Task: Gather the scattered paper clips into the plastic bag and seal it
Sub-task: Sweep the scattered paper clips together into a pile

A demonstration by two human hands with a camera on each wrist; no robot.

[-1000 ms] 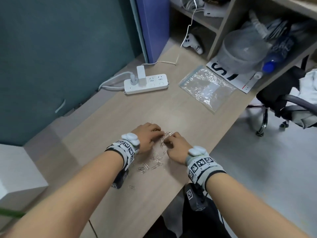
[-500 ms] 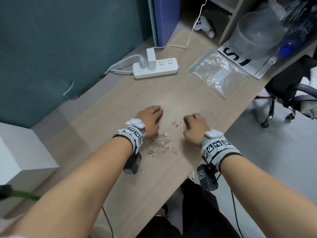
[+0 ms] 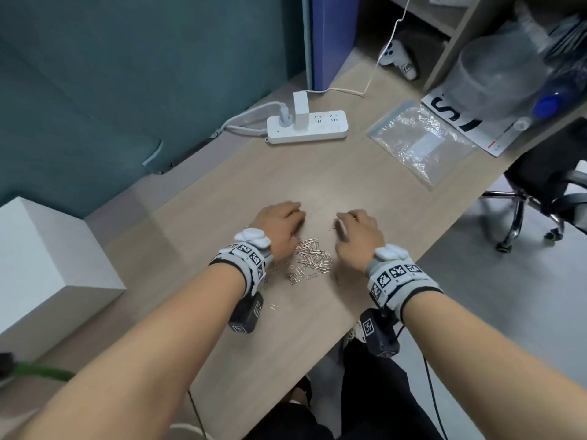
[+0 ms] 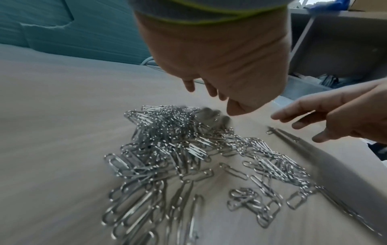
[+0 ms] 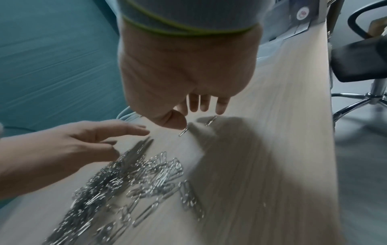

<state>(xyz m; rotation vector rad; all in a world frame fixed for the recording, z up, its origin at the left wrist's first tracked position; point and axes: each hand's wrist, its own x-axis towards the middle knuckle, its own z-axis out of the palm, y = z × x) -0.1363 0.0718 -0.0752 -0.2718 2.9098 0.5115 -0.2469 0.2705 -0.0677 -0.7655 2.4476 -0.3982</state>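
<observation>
Silver paper clips [image 3: 309,262] lie in a loose pile on the wooden desk [image 3: 222,192], between my wrists. My left hand [image 3: 286,217] hovers at the pile's far left edge with relaxed fingers [image 4: 209,92] hanging down and holding nothing. My right hand [image 3: 352,223] is spread just beyond the pile [image 4: 178,149]. Its thumb tip touches a stray clip [image 5: 183,131], and a second stray clip [image 5: 210,121] lies under its fingertips [image 5: 196,109]. The clear plastic bag [image 3: 419,141] lies flat at the far right of the desk, well away from both hands.
A white power strip [image 3: 306,127] with plugs and cables sits at the desk's back. One clip [image 3: 273,307] lies alone near my left wrist. A white box [image 3: 41,265] stands at left; an office chair [image 3: 540,198] is off the desk's right edge, which runs close to my right hand.
My hands, together over the clips a second ago, have parted. The clips have been drawn into a tighter pile nearer my wrists, with few left beyond it.
</observation>
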